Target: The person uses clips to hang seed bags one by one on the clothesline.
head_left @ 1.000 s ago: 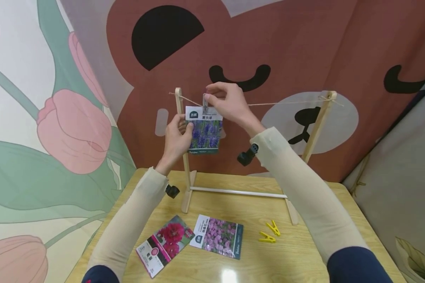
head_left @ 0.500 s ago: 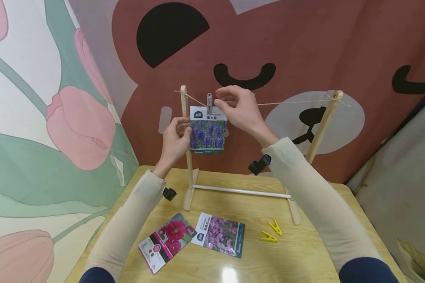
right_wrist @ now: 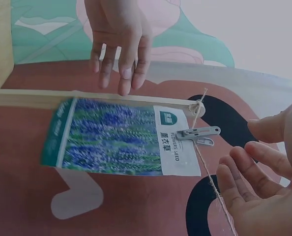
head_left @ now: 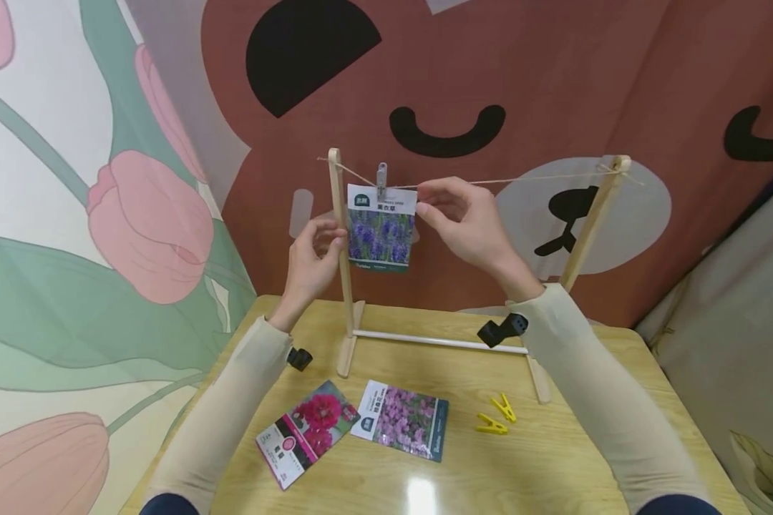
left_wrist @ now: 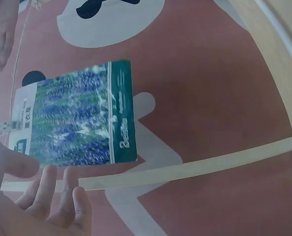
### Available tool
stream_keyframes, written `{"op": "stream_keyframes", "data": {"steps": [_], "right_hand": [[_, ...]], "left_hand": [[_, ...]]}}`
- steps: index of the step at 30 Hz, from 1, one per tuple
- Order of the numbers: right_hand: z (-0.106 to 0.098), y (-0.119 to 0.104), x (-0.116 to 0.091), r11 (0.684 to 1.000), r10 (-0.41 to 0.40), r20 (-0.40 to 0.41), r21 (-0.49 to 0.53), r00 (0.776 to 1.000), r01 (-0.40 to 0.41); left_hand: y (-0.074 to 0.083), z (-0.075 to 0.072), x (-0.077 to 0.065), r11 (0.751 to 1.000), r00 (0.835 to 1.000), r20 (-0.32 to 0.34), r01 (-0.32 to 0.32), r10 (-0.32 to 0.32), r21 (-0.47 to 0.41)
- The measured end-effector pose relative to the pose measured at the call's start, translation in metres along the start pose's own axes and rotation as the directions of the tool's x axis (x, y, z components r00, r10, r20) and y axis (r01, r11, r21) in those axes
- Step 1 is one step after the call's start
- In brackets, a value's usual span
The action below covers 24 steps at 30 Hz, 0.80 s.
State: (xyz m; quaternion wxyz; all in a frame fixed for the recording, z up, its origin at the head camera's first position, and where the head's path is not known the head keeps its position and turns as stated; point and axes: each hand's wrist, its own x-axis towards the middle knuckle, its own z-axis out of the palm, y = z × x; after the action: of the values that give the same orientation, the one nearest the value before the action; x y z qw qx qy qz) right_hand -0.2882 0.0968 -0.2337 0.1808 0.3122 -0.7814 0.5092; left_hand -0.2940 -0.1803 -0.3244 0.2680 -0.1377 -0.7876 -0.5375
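A flower seed packet (head_left: 381,232) with purple blooms hangs from a string (head_left: 528,177), held at its top edge by a grey clothespin (right_wrist: 199,132). My left hand (head_left: 310,261) is beside the packet's left edge, behind the near wooden post, its fingers loosely bent and holding nothing. In the right wrist view my right hand (right_wrist: 266,179) stands apart from the clothespin, thumb and fingers spread around bare air. Seen from the head, that hand's fingertips overlap the packet's top right corner.
Two posts, the left post (head_left: 343,250) and right post (head_left: 589,222), carry the string, joined low by a white rod (head_left: 438,340). On the table (head_left: 489,472) lie a red-flower packet (head_left: 309,433), a pink-flower packet (head_left: 401,420) and yellow clothespins (head_left: 492,425).
My right hand has let go of the grey clothespin and moved down and to the right. The left hand has released the packet and drawn slightly left. The packet hangs on its own.
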Motion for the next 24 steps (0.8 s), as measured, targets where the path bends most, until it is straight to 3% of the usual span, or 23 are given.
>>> {"op": "stream_keyframes", "data": {"steps": [15,24], "right_hand": [[-0.002,0.021,-0.041,0.994,-0.111,-0.025,0.010,0.994,0.111],[-0.010,0.035,-0.073,0.999,-0.040,0.008,-0.013,0.999,0.040]], "left_hand": [[0.008,-0.011,-0.032,0.998,0.998,0.069,-0.002,-0.002,0.063],[0.001,-0.008,-0.052,0.995,0.995,0.101,-0.010,0.000,0.097]]}}
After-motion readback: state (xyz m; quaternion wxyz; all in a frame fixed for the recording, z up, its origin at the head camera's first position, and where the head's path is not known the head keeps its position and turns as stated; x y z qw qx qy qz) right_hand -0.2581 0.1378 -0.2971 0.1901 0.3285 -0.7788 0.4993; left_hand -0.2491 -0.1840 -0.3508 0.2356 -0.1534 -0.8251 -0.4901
